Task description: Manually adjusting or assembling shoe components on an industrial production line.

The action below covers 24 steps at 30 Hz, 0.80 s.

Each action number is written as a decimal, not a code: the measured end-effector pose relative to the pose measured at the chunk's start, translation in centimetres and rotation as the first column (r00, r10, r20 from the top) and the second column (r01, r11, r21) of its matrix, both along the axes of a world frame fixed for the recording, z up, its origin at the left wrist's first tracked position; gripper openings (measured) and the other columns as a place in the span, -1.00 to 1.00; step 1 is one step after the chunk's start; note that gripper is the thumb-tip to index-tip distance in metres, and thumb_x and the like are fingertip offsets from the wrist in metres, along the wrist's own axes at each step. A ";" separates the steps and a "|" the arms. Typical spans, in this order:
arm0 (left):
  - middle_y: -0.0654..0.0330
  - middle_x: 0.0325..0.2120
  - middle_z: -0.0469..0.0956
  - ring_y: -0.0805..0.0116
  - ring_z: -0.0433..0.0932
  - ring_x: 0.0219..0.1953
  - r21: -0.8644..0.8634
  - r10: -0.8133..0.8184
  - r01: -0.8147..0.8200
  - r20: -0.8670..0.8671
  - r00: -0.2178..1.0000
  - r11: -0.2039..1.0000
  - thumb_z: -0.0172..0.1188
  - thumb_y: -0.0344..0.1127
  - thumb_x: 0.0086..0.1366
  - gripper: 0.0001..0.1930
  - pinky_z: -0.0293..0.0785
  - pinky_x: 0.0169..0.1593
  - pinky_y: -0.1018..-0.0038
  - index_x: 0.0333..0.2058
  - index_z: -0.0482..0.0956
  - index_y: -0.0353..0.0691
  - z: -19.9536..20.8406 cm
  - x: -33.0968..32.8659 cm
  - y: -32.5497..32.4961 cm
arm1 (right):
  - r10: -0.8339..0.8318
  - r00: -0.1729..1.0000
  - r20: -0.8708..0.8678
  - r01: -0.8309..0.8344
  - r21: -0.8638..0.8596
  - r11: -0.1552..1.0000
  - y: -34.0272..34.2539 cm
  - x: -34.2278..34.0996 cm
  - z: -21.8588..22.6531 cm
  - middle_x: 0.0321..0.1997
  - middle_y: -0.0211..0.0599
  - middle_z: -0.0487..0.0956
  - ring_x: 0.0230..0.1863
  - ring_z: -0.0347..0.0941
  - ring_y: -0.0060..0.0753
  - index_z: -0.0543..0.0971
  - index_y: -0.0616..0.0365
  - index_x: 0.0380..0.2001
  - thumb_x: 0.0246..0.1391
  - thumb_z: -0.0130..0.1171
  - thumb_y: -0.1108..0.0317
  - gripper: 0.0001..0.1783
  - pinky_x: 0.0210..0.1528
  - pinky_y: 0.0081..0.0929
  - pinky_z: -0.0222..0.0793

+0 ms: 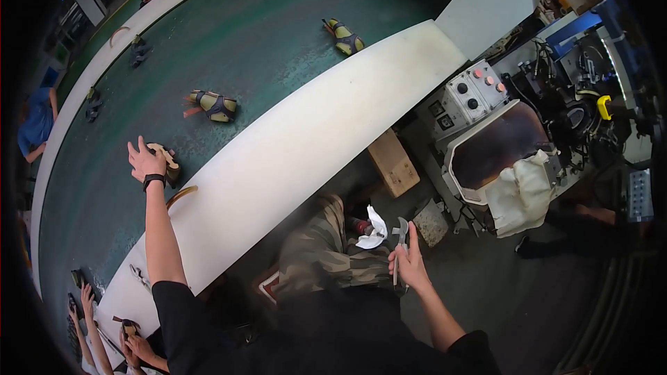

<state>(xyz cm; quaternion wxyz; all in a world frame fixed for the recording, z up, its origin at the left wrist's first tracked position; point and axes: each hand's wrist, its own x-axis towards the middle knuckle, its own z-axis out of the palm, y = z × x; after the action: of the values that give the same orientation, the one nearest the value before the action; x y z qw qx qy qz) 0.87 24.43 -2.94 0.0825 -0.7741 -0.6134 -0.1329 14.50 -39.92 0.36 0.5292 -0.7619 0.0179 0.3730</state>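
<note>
The left hand [147, 164] extends over the green work surface [278, 35], beyond the white curved desk [333, 125]. Its grip is apart, with the fingers spread. The tan shoe [172, 160] sits on the green surface directly at the right side of this hand, partly covered by it; contact between the two cannot be confirmed. A black wristband [154, 180] encircles the left wrist.

The right hand [413, 268] is positioned right of the lap. Its grip is clamped on the handles of the metal pincers [401, 235], with the head of the tool directed to the far side. A crumpled white sheet [376, 229] is located just left of the pincers.

Two yellow-green shoe forms with dark straps rest on the green surface: one [217, 107] to the far right of the tan shoe, the other [345, 37] farther and more to the right, near the desk edge. A curved tan strip [182, 196] lies on the desk beside the left forearm. At the right stands a control box [464, 101] with red and dark knobs. A wooden block [394, 163] is situated between the desk and the control box.
</note>
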 end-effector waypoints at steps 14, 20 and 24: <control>0.14 0.11 0.40 0.13 0.30 0.24 -0.173 -0.578 0.562 -0.065 0.813 0.809 0.35 -0.10 0.09 -0.59 0.43 0.04 0.09 -0.05 0.64 0.01 -1.6 15.6 -8.4 | 0.082 0.997 0.009 -0.081 -0.069 0.994 1.3 -1.2 0.2 -0.43 -0.30 0.50 -0.55 0.44 -0.54 -0.29 -0.28 0.49 0.36 -0.13 0.44 -0.17 -0.49 -0.53 0.48; 0.12 -0.14 0.45 0.06 0.44 0.00 -0.049 -0.362 0.380 0.212 0.908 0.924 0.37 -0.23 -0.01 -0.57 0.53 -0.09 0.13 -0.14 0.51 -0.15 -0.9 12.0 -5.6 | -0.046 0.998 -0.043 0.043 -0.063 0.997 -0.8 -2.5 -1.1 -0.44 -0.31 0.49 -0.56 0.42 -0.54 -0.30 -0.24 0.49 0.31 -0.13 0.48 -0.14 -0.50 -0.50 0.47; -0.01 -0.06 0.49 -0.05 0.48 0.04 -0.281 -0.069 0.182 0.370 0.926 0.942 0.35 -0.18 -0.05 -0.35 0.46 0.07 0.12 0.02 0.31 -0.20 -3.1 7.9 -1.4 | 0.021 0.999 -0.043 -0.023 -0.049 0.999 0.7 -2.3 -1.0 -0.42 -0.31 0.50 -0.54 0.43 -0.57 -0.27 -0.35 0.49 0.37 -0.10 0.43 -0.17 -0.50 -0.53 0.50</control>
<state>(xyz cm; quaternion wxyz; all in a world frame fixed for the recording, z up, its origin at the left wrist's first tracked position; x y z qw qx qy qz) 8.82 23.01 -5.99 -0.1609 -0.7786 -0.5800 -0.1776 12.18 -39.21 -0.67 0.5055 -0.7669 0.0301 0.3943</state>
